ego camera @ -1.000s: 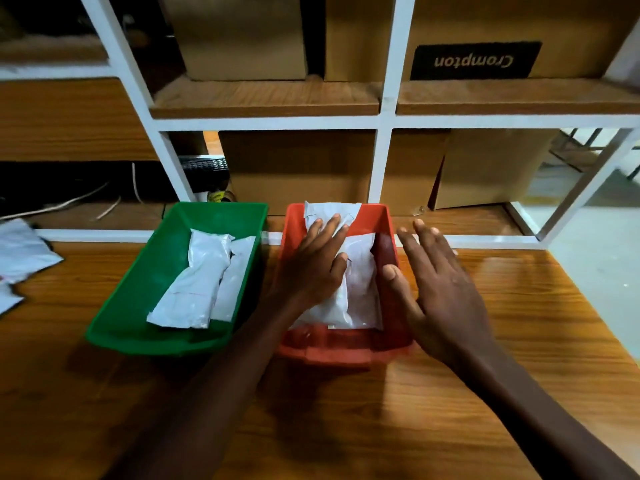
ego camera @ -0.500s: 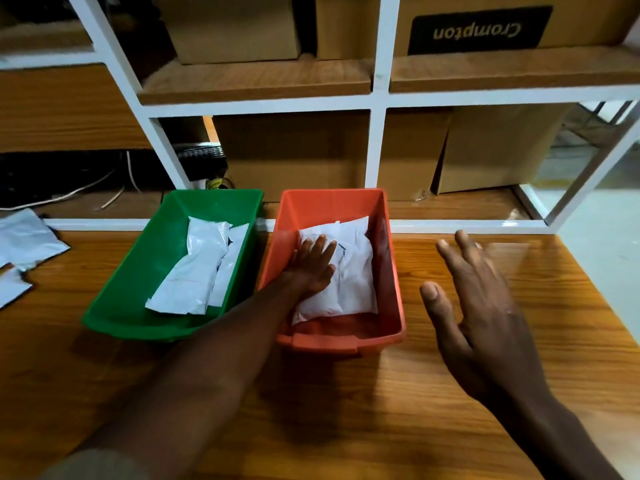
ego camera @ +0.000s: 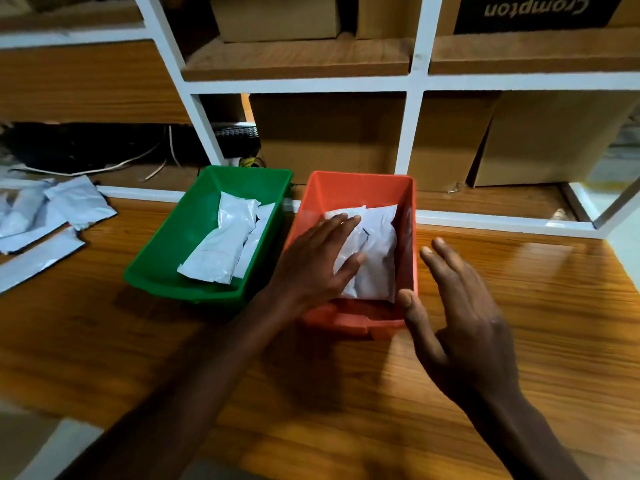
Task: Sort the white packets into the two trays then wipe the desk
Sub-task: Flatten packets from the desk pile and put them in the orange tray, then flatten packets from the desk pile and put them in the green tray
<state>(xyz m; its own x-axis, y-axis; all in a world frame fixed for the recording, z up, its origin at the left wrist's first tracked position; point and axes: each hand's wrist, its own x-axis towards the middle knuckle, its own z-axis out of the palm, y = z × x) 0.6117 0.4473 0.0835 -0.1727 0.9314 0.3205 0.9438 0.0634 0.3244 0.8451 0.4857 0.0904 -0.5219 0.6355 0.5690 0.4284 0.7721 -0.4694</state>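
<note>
Two trays stand side by side on the wooden desk point(ego camera: 519, 341). The green tray point(ego camera: 166, 251) on the left holds white packets point(ego camera: 225, 247). The orange tray point(ego camera: 356, 188) on the right holds more white packets point(ego camera: 377, 261). My left hand point(ego camera: 318, 261) lies flat with spread fingers over the orange tray's left part, resting on its packets. My right hand point(ego camera: 460, 317) hovers open just right of that tray, thumb at its near right corner. Several loose white packets point(ego camera: 52, 216) lie at the desk's far left edge.
A white-framed shelf unit point(ego camera: 412, 109) with wooden boards rises behind the desk. Cardboard boxes point(ego camera: 329, 136) fill its cells, one marked Crompton point(ego camera: 533, 8). Cables point(ego camera: 114, 164) run along the lower left shelf. The floor shows past the desk's right end.
My left hand has drawn back from deep in the orange tray and now lies flatter over its packets. My right hand has moved in toward the tray's right side.
</note>
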